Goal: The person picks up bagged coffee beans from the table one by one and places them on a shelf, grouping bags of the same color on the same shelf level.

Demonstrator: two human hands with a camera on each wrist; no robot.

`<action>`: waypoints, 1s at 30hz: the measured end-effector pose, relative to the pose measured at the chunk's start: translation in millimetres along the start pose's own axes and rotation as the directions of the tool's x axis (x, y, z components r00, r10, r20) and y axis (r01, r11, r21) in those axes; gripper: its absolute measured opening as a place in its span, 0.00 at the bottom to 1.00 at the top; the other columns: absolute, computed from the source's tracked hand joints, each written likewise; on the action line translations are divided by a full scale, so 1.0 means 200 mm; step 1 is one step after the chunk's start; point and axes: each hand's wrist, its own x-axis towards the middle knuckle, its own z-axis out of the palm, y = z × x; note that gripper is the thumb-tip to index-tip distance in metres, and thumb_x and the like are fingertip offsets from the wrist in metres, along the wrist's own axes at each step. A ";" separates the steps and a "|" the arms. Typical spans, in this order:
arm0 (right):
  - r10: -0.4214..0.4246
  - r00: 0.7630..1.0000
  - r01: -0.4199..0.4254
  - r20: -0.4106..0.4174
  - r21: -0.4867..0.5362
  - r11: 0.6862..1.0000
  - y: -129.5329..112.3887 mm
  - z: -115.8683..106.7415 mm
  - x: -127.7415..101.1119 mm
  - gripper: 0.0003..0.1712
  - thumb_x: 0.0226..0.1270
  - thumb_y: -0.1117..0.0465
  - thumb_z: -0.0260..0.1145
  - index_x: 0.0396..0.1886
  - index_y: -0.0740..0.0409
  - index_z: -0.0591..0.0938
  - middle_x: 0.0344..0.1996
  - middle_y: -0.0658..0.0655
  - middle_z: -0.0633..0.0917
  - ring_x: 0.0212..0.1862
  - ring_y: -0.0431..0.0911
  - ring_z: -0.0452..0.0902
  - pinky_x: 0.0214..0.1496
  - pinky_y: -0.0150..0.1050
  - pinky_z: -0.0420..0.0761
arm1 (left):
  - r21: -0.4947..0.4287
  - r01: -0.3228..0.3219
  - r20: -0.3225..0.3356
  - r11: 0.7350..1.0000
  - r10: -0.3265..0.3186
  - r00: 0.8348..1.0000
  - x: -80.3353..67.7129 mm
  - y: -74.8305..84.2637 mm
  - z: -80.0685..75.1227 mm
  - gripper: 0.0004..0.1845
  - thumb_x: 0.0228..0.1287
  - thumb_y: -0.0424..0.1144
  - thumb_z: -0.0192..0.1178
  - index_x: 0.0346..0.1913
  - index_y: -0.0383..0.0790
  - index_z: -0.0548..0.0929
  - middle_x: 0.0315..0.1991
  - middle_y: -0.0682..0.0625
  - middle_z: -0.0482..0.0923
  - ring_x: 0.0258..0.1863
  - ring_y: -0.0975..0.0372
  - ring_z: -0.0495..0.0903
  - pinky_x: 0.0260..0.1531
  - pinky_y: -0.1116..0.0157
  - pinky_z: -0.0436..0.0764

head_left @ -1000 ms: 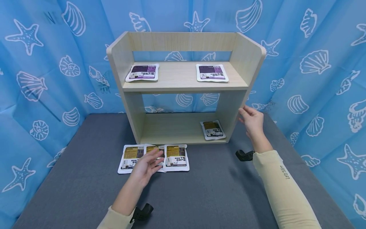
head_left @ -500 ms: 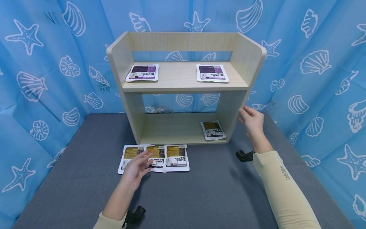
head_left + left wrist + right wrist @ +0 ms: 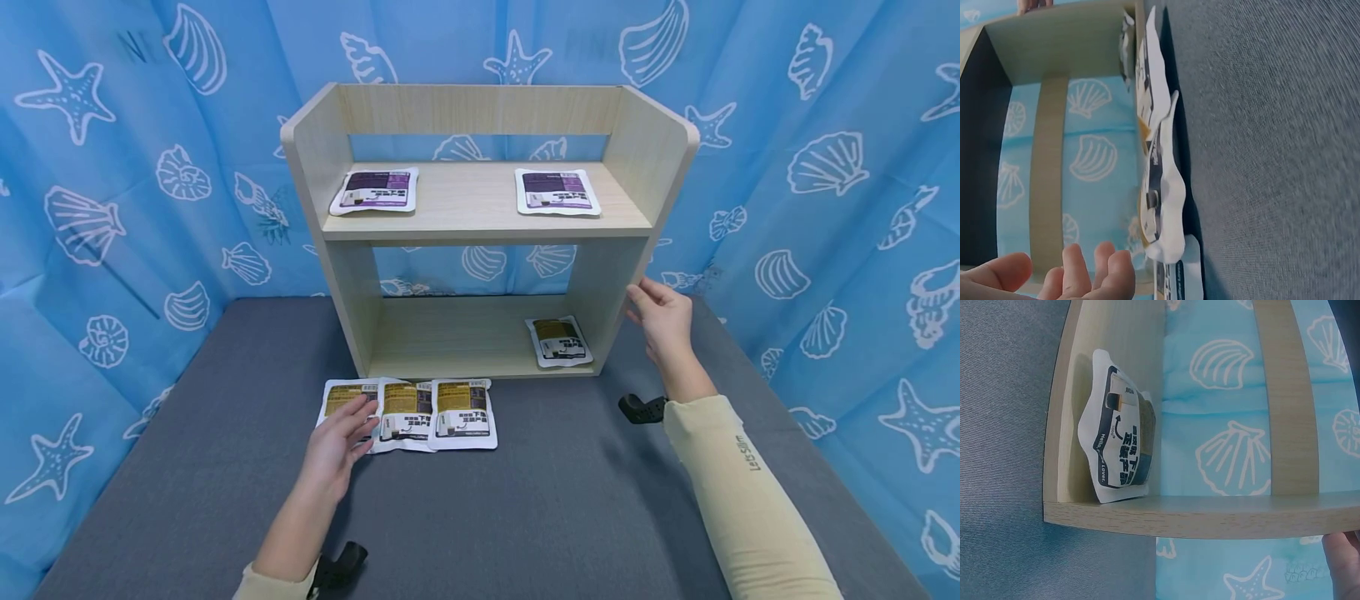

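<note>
A grey mat (image 3: 525,500) is seen. Three pouches (image 3: 408,412) lie before the shelf (image 3: 480,225). Left hand (image 3: 337,437), relaxed, rests on the leftmost; right hand (image 3: 660,321), loose, touches the shelf's side. Pouches are judged light, limp, slippery; edges are best pinched.

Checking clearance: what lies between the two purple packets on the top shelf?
Nothing: between the left purple packet and the right purple packet the head view shows bare top shelf.

Three flat white sachets with gold-brown labels in an overlapping row on grey cloth before my wooden shelf (image 3: 480,225), leftmost sachet (image 3: 339,408) under my left hand (image 3: 337,437), middle sachet (image 3: 405,414), rightmost sachet (image 3: 462,414).
</note>
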 end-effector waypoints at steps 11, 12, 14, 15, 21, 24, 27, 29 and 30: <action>0.015 1.000 -0.015 0.005 0.028 0.999 -0.01 0.00 0.00 0.27 0.73 0.55 0.60 0.66 0.62 0.72 0.65 0.60 0.73 0.65 0.51 0.70 0.63 0.48 0.71 | 0.076 -0.012 -0.091 0.997 0.019 0.996 0.01 0.01 -0.06 0.26 0.75 0.36 0.47 0.72 0.32 0.61 0.64 0.46 0.72 0.53 0.62 0.74 0.59 0.56 0.66; 0.018 1.000 -0.018 0.005 0.034 0.999 -0.01 0.00 0.00 0.27 0.73 0.55 0.60 0.66 0.62 0.72 0.65 0.60 0.73 0.65 0.51 0.70 0.63 0.48 0.71 | 0.082 -0.013 -0.097 0.997 0.021 0.995 0.01 0.01 -0.07 0.26 0.75 0.36 0.47 0.72 0.32 0.61 0.66 0.44 0.70 0.54 0.61 0.73 0.59 0.56 0.65; 0.020 1.000 -0.020 0.005 0.029 0.999 -0.01 0.00 0.00 0.27 0.73 0.55 0.60 0.66 0.61 0.72 0.65 0.60 0.73 0.65 0.50 0.71 0.62 0.47 0.72 | 0.088 -0.022 -0.105 0.996 0.031 0.994 0.02 0.01 -0.08 0.26 0.75 0.36 0.47 0.72 0.32 0.61 0.68 0.41 0.67 0.55 0.60 0.73 0.60 0.56 0.64; 0.024 1.000 -0.024 0.003 0.032 0.999 -0.01 0.00 0.00 0.27 0.72 0.55 0.60 0.66 0.61 0.73 0.65 0.60 0.73 0.65 0.50 0.71 0.62 0.47 0.72 | 0.086 -0.026 -0.107 0.996 0.035 0.994 0.02 0.01 -0.09 0.27 0.75 0.35 0.47 0.72 0.32 0.60 0.68 0.40 0.66 0.56 0.59 0.72 0.61 0.55 0.64; 0.019 1.000 -0.019 -0.001 0.018 1.000 -0.01 0.00 0.00 0.27 0.72 0.55 0.60 0.66 0.61 0.73 0.65 0.60 0.74 0.64 0.50 0.71 0.62 0.47 0.72 | 0.142 -0.060 -0.170 0.988 0.084 0.982 0.11 -0.06 -0.17 0.27 0.72 0.38 0.53 0.71 0.35 0.65 0.65 0.46 0.72 0.60 0.58 0.69 0.60 0.54 0.65; 0.011 1.000 -0.011 0.004 0.018 1.000 0.00 0.00 0.00 0.27 0.73 0.55 0.60 0.66 0.62 0.73 0.65 0.61 0.74 0.65 0.50 0.71 0.62 0.47 0.72 | 0.202 -0.067 -0.188 0.977 0.106 0.976 0.19 -0.13 -0.23 0.26 0.72 0.38 0.52 0.71 0.39 0.66 0.66 0.46 0.71 0.65 0.55 0.64 0.60 0.51 0.62; 0.010 1.000 -0.010 0.011 0.027 1.000 0.00 0.00 0.00 0.27 0.73 0.55 0.60 0.66 0.62 0.72 0.65 0.61 0.74 0.65 0.50 0.71 0.63 0.48 0.71 | 0.263 -0.067 -0.221 0.962 0.128 0.967 0.30 -0.21 -0.30 0.25 0.74 0.38 0.51 0.71 0.42 0.66 0.66 0.47 0.71 0.67 0.56 0.64 0.65 0.52 0.61; 0.012 1.000 -0.013 0.014 0.037 0.999 0.00 0.00 0.00 0.27 0.72 0.55 0.60 0.66 0.63 0.72 0.65 0.61 0.73 0.65 0.50 0.71 0.63 0.48 0.71 | 0.297 -0.068 -0.257 0.952 0.149 0.955 0.36 -0.26 -0.34 0.25 0.73 0.36 0.51 0.71 0.44 0.67 0.66 0.48 0.71 0.67 0.56 0.64 0.66 0.53 0.63; 0.015 1.000 -0.015 0.015 0.043 0.999 -0.01 0.00 -0.01 0.27 0.72 0.55 0.60 0.66 0.63 0.72 0.65 0.61 0.73 0.65 0.50 0.70 0.63 0.49 0.70 | 0.315 -0.071 -0.263 0.947 0.159 0.952 0.38 -0.28 -0.36 0.25 0.73 0.35 0.50 0.72 0.43 0.66 0.67 0.47 0.69 0.68 0.55 0.64 0.66 0.52 0.63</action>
